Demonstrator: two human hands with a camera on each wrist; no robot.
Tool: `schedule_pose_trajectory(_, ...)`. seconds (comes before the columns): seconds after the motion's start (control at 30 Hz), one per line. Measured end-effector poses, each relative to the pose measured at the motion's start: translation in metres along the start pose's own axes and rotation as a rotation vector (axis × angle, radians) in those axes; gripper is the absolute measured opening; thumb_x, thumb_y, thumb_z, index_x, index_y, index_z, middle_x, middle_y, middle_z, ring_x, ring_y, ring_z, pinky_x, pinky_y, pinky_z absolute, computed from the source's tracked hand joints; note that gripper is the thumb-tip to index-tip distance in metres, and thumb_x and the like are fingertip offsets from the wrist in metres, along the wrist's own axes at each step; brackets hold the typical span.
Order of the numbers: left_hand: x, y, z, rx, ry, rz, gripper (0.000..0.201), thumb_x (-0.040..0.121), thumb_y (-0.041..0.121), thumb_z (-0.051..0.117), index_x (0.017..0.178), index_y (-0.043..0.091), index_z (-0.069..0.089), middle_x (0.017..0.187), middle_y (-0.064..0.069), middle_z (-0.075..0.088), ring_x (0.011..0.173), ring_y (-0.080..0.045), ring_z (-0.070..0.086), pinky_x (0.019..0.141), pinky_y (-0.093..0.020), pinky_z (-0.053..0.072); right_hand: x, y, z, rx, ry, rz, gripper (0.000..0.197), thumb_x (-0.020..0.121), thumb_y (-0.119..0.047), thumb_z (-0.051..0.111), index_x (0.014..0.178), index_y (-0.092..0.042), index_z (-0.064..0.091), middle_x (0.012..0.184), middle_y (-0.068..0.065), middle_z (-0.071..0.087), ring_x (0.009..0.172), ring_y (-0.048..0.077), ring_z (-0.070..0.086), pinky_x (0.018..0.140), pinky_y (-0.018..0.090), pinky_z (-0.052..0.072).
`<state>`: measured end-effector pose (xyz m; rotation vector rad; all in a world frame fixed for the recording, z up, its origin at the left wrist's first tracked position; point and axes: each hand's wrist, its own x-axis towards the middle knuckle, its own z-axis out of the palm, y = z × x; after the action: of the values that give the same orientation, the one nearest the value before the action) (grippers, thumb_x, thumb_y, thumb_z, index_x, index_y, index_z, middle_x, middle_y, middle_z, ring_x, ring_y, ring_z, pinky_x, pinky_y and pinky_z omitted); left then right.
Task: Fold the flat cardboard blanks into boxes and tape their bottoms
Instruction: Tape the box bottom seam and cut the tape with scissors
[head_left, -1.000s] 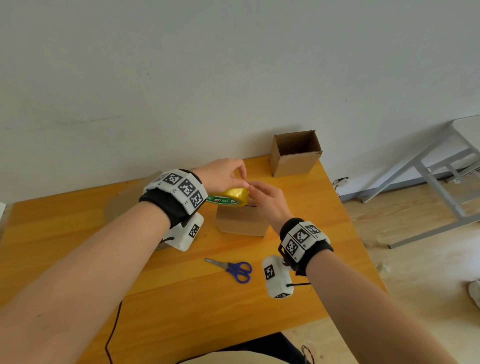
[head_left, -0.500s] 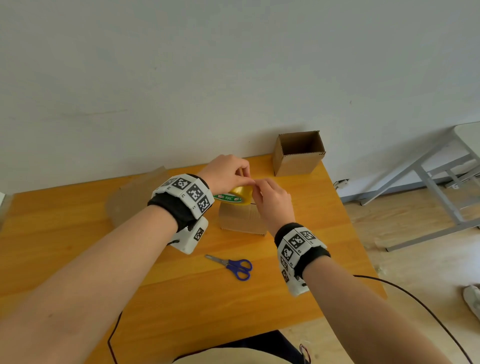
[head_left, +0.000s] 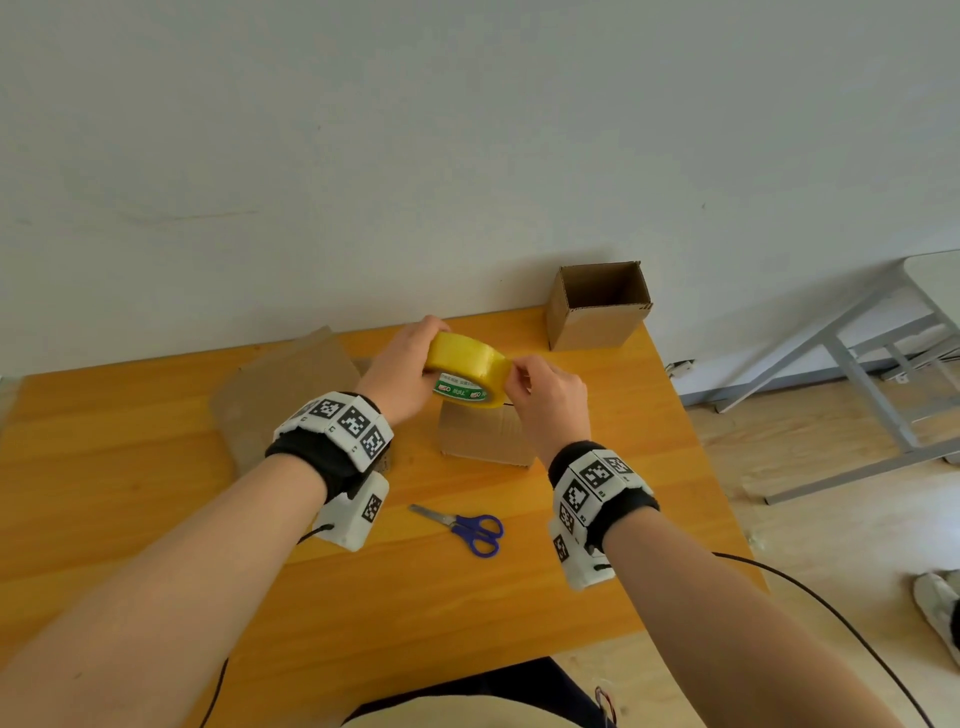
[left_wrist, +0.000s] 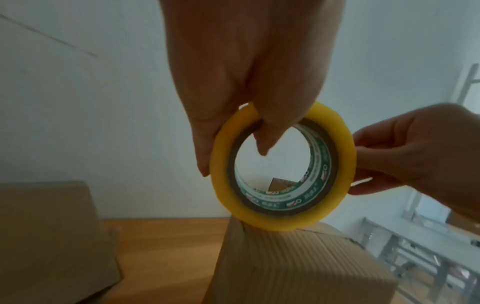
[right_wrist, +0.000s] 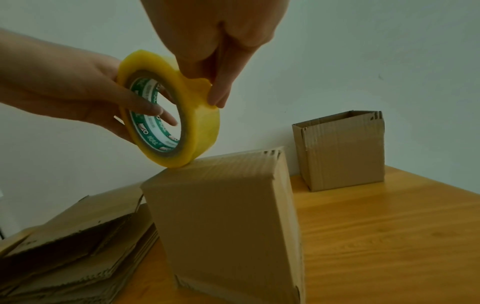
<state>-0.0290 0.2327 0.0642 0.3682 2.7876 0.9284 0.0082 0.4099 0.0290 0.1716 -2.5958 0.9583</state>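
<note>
A yellow tape roll (head_left: 467, 371) with a green-printed core stands on edge on top of a folded cardboard box (head_left: 485, 436) at mid-table. My left hand (head_left: 402, 371) grips the roll (left_wrist: 283, 166) with fingers through its core. My right hand (head_left: 545, 395) pinches the roll's outer rim (right_wrist: 200, 90) with thumb and fingertips. The box (right_wrist: 226, 222) stands with its closed flaps upward. A stack of flat cardboard blanks (head_left: 280, 384) lies to the left of it (right_wrist: 78, 238).
An open-topped finished box (head_left: 597, 306) stands at the table's far right corner by the wall. Blue-handled scissors (head_left: 462, 525) lie on the wooden table (head_left: 156, 493) in front of the box. A grey metal frame (head_left: 857, 364) stands on the floor to the right.
The tape roll has tipped from lying flatter to standing on edge on the box. My right hand has risen to pinch its rim.
</note>
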Motion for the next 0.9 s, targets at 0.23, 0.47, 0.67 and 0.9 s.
schedule_pose_trajectory(0.23,0.002,0.001,0.004,0.019,0.012,-0.050,0.030,0.091,0.006,0.052,0.119,0.011,0.041,0.112,-0.012,0.052,0.089,-0.024,0.056,0.070,-0.030,0.043,-0.002,-0.004,-0.002,0.026,-0.025,0.083,0.011,0.091,-0.008,0.058,0.088,0.001,0.064,0.076,0.011,0.066,0.066,0.025,0.063,0.058,0.035,0.053)
schedule_pose_trajectory(0.47,0.004,0.002,0.009,0.041,0.069,-0.071,0.043,0.089,0.003,0.053,0.128,0.015,0.038,0.120,-0.013,0.051,0.098,-0.027,0.058,0.072,-0.029,0.045,0.001,0.000,-0.009,0.357,-0.073,0.415,0.004,0.091,-0.014,0.059,0.093,-0.014,0.063,0.091,0.001,0.067,0.085,0.013,0.066,0.076,0.035,0.058)
schedule_pose_trajectory(0.67,-0.001,-0.006,0.014,-0.003,0.105,-0.212,0.062,0.088,0.006,0.059,0.142,0.005,0.030,0.136,-0.016,0.043,0.120,-0.031,0.049,0.096,-0.035,0.043,0.005,-0.002,-0.012,0.535,-0.126,0.559,0.010,0.092,-0.006,0.056,0.099,-0.010,0.062,0.102,0.006,0.066,0.091,0.014,0.066,0.079,0.036,0.059)
schedule_pose_trajectory(0.9,-0.008,-0.013,0.023,-0.285,0.131,-0.216,0.054,0.090,0.010,0.058,0.139,0.018,0.036,0.126,-0.011,0.057,0.108,-0.030,0.059,0.092,-0.037,0.048,0.004,-0.002,-0.014,0.629,-0.121,0.604,0.016,0.091,-0.012,0.060,0.105,-0.005,0.062,0.105,0.009,0.066,0.095,0.017,0.066,0.079,0.028,0.058)
